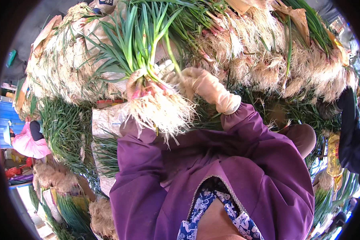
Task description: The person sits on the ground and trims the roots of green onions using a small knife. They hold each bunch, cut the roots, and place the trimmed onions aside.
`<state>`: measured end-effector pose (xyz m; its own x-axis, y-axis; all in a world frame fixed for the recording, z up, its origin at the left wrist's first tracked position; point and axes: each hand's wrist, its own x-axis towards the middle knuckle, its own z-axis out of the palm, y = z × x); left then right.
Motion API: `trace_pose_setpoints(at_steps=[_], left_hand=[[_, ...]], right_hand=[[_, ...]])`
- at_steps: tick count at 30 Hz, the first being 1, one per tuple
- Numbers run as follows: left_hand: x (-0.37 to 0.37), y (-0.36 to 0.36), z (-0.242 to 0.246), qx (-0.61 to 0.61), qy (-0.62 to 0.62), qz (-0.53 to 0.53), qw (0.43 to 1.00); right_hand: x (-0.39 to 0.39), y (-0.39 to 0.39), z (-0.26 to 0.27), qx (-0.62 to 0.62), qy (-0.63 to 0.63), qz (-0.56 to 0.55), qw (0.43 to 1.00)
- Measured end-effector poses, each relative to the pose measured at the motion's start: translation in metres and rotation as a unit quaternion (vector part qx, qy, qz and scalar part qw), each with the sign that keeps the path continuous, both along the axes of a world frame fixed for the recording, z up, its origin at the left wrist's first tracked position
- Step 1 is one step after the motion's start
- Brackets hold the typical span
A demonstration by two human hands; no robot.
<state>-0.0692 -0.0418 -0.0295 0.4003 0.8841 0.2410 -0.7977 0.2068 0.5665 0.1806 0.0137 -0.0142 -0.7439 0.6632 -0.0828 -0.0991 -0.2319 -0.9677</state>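
My left hand [133, 84], in a pale glove, grips a bunch of green onions [150, 87] around the lower stalks. Their green leaves point away from me, while pinkish bulbs and a thick fringe of pale roots [162, 109] hang towards my lap. At the right side of the bunch is my right hand [195, 79], also gloved and slightly blurred. Its fingers pinch a yellowish-green leaf [171, 52] that slants down from the bunch. Leaves and roots hide part of my left hand.
Heaped green onions with dry roots [252, 54] lie across the far side. Loose green leaves [66, 129] cover the ground at left, beside a whitish sack [108, 117]. A person in pink [31, 139] is at far left. More bundles [73, 207] lie at lower left.
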Motion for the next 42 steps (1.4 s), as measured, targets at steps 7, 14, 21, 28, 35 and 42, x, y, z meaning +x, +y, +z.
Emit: trace_pose_setpoints(at_steps=[7,14,21,28,35,42], left_hand=[[0.057,-0.022,0.031,-0.104,-0.011,0.308,0.945],[0.07,-0.017,0.01,-0.184,-0.105,0.153,0.965],[0.054,-0.012,0.012,-0.087,-0.005,0.126,0.988],[0.051,-0.012,0.017,-0.153,-0.017,0.131,0.979],[0.066,-0.009,0.01,-0.104,-0.072,0.07,0.989],[0.069,-0.016,0.024,-0.125,-0.08,0.186,0.971]], right_hand=[[0.021,0.016,-0.003,-0.063,0.087,-0.094,0.99],[0.005,0.02,-0.003,0.427,-0.233,-0.151,0.861],[0.028,0.062,-0.007,0.542,-0.375,-0.232,0.716],[0.037,0.032,0.004,0.212,-0.253,-0.192,0.924],[-0.004,-0.008,-0.024,-0.255,0.127,-0.181,0.941],[0.023,0.033,-0.019,0.273,-0.308,-0.211,0.887]])
